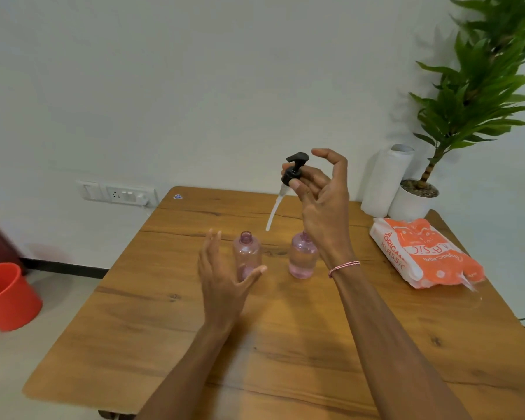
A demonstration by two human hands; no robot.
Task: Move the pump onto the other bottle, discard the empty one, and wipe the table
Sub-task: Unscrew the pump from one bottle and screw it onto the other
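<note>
— So, where are we now in the task?

— I have the pump (pixel 294 169) lifted clear of both bottles. The fingers (pixel 297 184) of my right hand (pixel 322 207) pinch its black collar, with the index finger raised and free above the nozzle. The white dip tube hangs down and slants toward the left, its end in the air between the two necks.

— And the bottles?

— Both stand upright on the bench (pixel 164 313), near each other but not touching. The left bottle (pixel 246 256) has an open neck and looks nearly empty, only a little pink at the bottom. The right bottle (pixel 303 259) holds more liquid; my right wrist hides part of its neck, so I cannot tell if it is capped.

— Your left hand?

— My left hand (pixel 222 277) is open and holds nothing, with the palm just beside the left bottle, perhaps touching it; I cannot say for sure.

— So the step in hand?

— I judge it is the transfer of the pump. Which bottle receives it I cannot read with certainty, but the fuller one makes sense. The next move needs the tube tip guided straight into a narrow neck, one hand steadying the bottle, then the collar screwed down. The red bucket (pixel 8 295) on the floor could take the empty one, and the tissue pack (pixel 422 253) waits for the wiping.
</note>
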